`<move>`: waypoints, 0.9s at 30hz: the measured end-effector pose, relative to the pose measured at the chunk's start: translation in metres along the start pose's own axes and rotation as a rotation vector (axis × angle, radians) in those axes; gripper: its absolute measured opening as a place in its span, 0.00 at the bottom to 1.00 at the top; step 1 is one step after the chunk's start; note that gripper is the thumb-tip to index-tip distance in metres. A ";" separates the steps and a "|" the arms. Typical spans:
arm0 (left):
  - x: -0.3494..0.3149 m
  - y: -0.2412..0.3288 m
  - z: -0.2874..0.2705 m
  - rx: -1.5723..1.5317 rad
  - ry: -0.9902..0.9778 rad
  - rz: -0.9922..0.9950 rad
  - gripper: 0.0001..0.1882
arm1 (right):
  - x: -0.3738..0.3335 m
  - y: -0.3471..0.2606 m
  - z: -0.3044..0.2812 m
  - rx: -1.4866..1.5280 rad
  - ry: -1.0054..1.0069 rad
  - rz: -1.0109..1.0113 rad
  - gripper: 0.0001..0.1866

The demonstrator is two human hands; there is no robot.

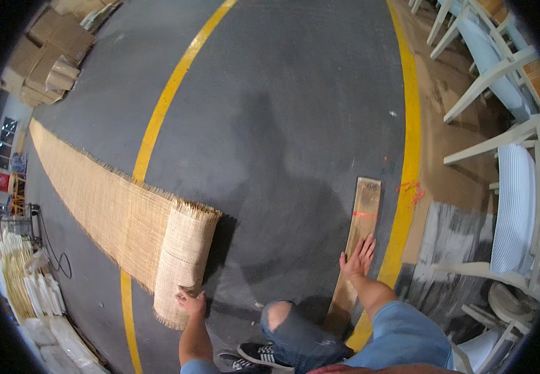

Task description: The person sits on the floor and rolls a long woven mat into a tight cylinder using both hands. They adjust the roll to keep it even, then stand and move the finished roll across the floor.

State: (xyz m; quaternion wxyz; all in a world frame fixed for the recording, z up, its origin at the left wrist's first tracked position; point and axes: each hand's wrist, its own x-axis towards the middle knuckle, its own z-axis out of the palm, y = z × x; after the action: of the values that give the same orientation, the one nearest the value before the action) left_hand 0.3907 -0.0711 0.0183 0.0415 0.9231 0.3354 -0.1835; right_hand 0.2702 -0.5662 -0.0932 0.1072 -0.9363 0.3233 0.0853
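Observation:
A roll of tan woven cane webbing [187, 249] with frayed edges lies on the grey floor, its loose length [108, 202] stretching flat toward the far left. My left hand [190, 302] rests on the near end of the roll, fingers spread and not wrapped round it. To the right, a long wooden board [365, 198] with an orange-red mark across it lies on the floor. My right hand [358, 257] lies on top of this board, fingers stretched out. Part of the board's near end is hidden behind my leg.
Yellow lines [411, 124] run along both sides of the floor lane. White chair frames with pale striped seats [514, 206] crowd the right. Cardboard boxes [55, 47] stand at the far left; plastic-wrapped pieces [42, 293] and a black cable [58, 252] are at the near left.

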 end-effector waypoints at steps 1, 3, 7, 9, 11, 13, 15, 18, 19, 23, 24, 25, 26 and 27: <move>0.002 -0.003 0.003 -0.002 -0.049 0.007 0.65 | 0.002 0.002 0.000 -0.015 0.007 -0.009 0.51; 0.006 -0.007 0.011 0.015 -0.100 -0.034 0.65 | 0.005 -0.002 0.003 -0.032 -0.010 0.011 0.50; 0.030 -0.033 0.030 0.061 0.019 0.101 0.63 | 0.006 -0.010 0.009 -0.056 0.050 -0.004 0.48; 0.033 -0.033 0.043 0.100 -0.018 0.052 0.62 | 0.006 -0.007 0.014 -0.074 0.089 -0.017 0.47; 0.037 -0.038 0.050 0.155 0.014 0.080 0.61 | 0.008 -0.002 0.018 -0.105 0.162 -0.075 0.45; 0.045 -0.044 0.053 0.173 0.036 0.068 0.61 | 0.008 -0.008 0.024 -0.137 0.146 -0.066 0.43; 0.052 -0.045 0.056 0.143 0.005 0.026 0.61 | 0.007 -0.008 0.024 -0.236 0.113 -0.024 0.42; 0.073 -0.070 0.053 0.149 0.131 0.205 0.60 | 0.011 -0.028 0.024 -0.464 0.003 0.065 0.41; 0.080 -0.074 0.051 0.141 0.115 0.232 0.60 | 0.013 -0.034 0.019 -0.592 -0.031 0.099 0.40; 0.086 -0.083 0.033 0.136 -0.004 0.213 0.59 | 0.020 -0.124 -0.007 -1.011 -0.825 0.048 0.33; 0.088 -0.085 0.027 0.133 -0.043 0.187 0.59 | 0.019 -0.162 -0.016 -1.010 -1.009 0.004 0.30; 0.096 -0.071 0.026 0.032 -0.084 0.232 0.59 | -0.005 -0.143 -0.010 -0.949 -0.511 -0.172 0.27; 0.105 -0.077 0.018 0.028 -0.074 0.248 0.59 | -0.020 -0.159 -0.001 -0.540 -0.324 -0.569 0.27; 0.112 -0.095 0.015 0.048 -0.045 0.232 0.59 | -0.048 -0.216 0.007 -0.301 -0.256 -0.824 0.25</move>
State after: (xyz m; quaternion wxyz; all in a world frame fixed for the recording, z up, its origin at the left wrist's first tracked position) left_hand 0.4053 0.0667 -0.0321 0.0480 0.9520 0.2209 -0.2063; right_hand 0.3675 -0.3703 -0.0580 0.0338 -0.9739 -0.1079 0.1968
